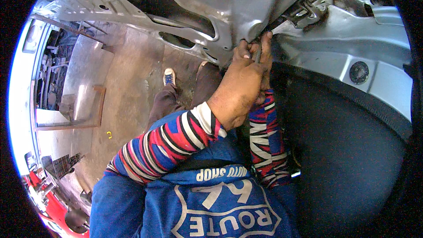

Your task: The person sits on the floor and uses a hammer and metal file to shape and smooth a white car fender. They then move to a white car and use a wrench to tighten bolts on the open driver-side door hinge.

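Both my hands are together at the lower edge of a bare silver car panel [240, 11]. My left hand [238, 86] crosses in front, its back to the view and its fingers curled closed near the panel edge. A slim grey rod [258, 53] shows between the hands, its lower end hidden behind my left hand; its kind cannot be made out. Behind it, my right hand [265, 55] is partly covered, one finger stretched up against the metal and the others bent. What the right fingers grip is hidden.
A metal latch or hinge assembly [304, 13] sits right of my hands. The silver body [379, 75] carries a round dark grommet [359, 72], above a large black panel [348, 150]. Loose sheet metal [83, 68] and a rusty frame [99, 105] lie on the concrete floor [128, 88] at left.
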Available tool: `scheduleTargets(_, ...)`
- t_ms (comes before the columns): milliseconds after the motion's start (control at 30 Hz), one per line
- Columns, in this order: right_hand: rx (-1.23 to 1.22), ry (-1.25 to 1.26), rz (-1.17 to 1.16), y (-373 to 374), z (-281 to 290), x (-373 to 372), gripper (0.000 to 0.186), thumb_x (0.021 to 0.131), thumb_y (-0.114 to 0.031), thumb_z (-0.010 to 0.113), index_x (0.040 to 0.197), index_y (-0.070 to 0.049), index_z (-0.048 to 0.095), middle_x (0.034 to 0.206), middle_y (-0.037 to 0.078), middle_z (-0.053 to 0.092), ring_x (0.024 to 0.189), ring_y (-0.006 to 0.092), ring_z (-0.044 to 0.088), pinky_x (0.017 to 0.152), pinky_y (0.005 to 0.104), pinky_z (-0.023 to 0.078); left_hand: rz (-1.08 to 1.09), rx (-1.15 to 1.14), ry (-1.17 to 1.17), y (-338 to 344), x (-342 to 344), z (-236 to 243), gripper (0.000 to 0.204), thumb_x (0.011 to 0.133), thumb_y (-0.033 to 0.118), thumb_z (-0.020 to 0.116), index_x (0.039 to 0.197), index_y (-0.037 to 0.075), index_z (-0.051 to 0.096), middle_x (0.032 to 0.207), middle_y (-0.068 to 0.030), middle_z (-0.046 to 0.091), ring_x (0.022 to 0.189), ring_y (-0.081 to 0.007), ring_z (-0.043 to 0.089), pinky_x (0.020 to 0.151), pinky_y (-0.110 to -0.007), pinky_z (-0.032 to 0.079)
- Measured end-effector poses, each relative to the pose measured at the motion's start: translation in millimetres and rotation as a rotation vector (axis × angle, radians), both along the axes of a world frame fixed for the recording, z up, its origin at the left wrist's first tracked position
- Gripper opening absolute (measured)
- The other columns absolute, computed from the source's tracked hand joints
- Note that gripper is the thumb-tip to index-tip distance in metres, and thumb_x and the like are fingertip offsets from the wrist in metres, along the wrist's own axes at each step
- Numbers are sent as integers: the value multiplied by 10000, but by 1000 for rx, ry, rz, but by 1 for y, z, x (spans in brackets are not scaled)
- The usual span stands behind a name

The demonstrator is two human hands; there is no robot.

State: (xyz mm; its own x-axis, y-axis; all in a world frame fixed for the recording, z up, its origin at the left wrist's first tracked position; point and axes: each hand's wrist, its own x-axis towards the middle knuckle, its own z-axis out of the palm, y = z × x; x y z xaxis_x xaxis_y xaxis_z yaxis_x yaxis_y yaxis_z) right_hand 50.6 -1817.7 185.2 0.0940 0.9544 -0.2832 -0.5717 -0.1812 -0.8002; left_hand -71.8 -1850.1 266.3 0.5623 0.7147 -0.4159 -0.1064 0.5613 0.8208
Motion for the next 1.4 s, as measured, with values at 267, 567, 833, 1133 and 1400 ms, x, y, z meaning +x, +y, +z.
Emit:
scheduleTargets(267,-227,-43,-280,3,1,-6,682,879,-789,390,735,-138,534,527,8,478,457,159,459,427,299,353,47,302,145,4,8,-24,431,978,132,472,1369,-49,456,1188,-153,627,1035,-221,597,900,-308,469)
scheduleTargets(567,-83,16,-37,0,-15,6,758,887,-816,243,532,-149,309,501,14,344,480,179,355,483,305,288,74,474,139,-5,-5,-45,368,952,190,501,1146,-118,552,1008,-348,613,1017,-478,592,916,-469,444)
scheduleTargets(833,80,-233,120,-2,-8,7,818,853,-860,154,545,-138,386,528,33,447,495,189,444,502,293,343,103,713,202,-5,-6,-59,296,970,206,485,1051,-67,569,874,-335,605,874,-504,601,771,-512,470)
scheduleTargets(1133,-13,-456,-177,-12,11,-7,619,936,-720,355,766,-129,420,599,45,502,526,180,488,494,281,385,-139,794,479,9,-16,-71,319,978,279,499,1049,-9,617,899,-287,640,877,-466,618,762,-549,475)
scheduleTargets(1400,3,256,-162,-13,10,1,379,999,-431,416,885,-92,542,858,154,616,756,302,598,689,416,498,-14,829,444,7,-16,-83,315,944,280,589,893,-23,660,849,-275,645,830,-472,618,746,-534,485)
